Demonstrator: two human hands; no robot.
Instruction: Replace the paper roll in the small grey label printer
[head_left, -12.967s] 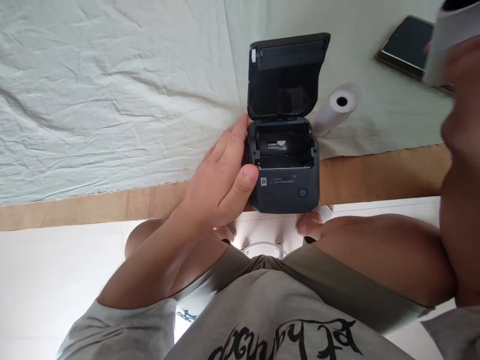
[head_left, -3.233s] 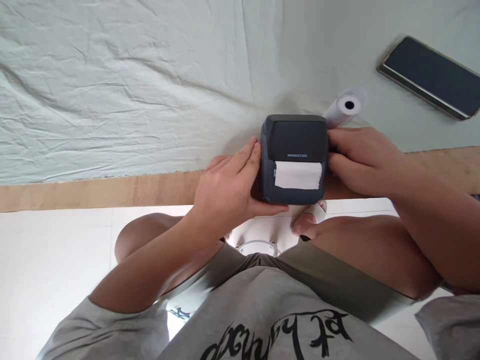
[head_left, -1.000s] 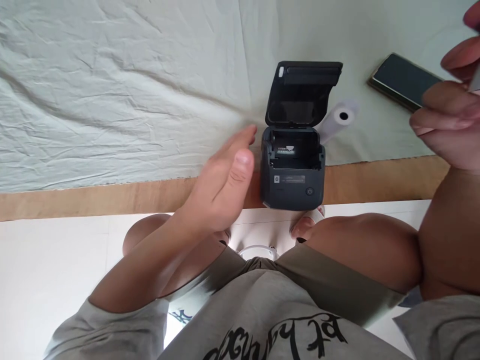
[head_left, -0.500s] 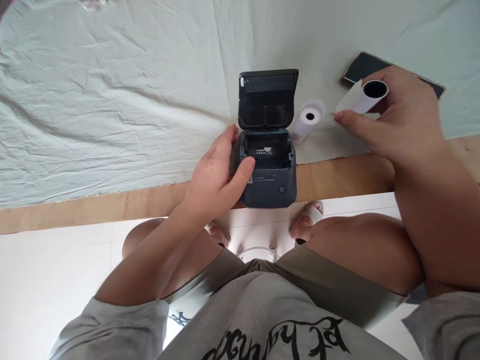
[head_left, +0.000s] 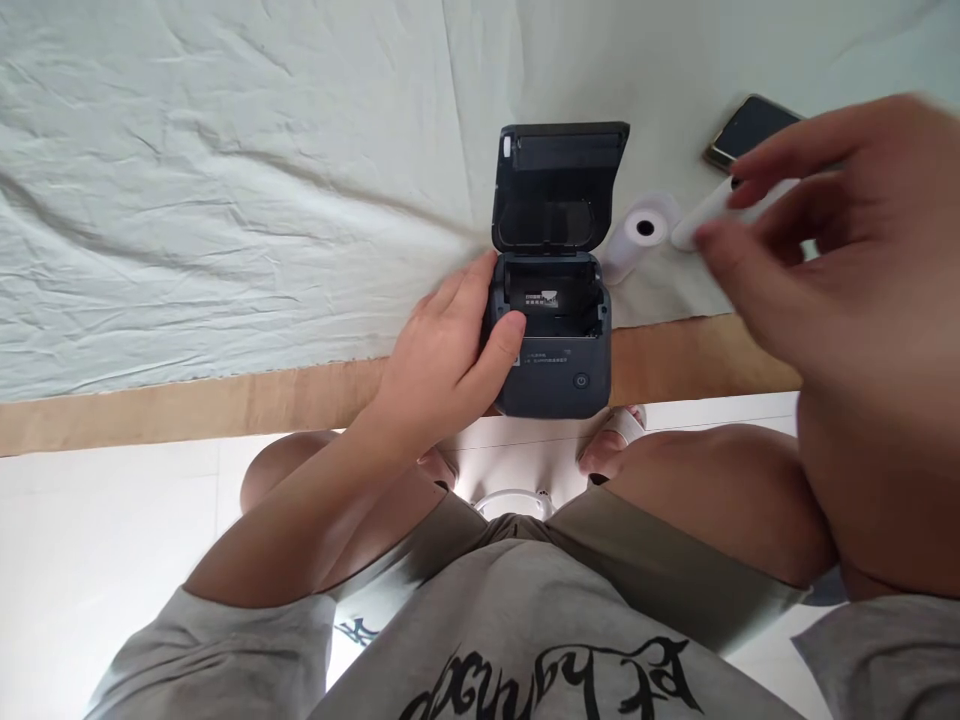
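My left hand (head_left: 442, 350) clasps the left flank of the label printer (head_left: 559, 375), thumb on its front deck. The printer sits at the table edge, lid (head_left: 559, 185) tipped up toward 12 o'clock. My blurred right hand (head_left: 847, 270) pinches a paper roll (head_left: 705, 208) in its fingertips. The open bay lies at 8 o'clock from that roll, whose long axis runs 2 to 8. A spare roll (head_left: 641, 232) lies between them.
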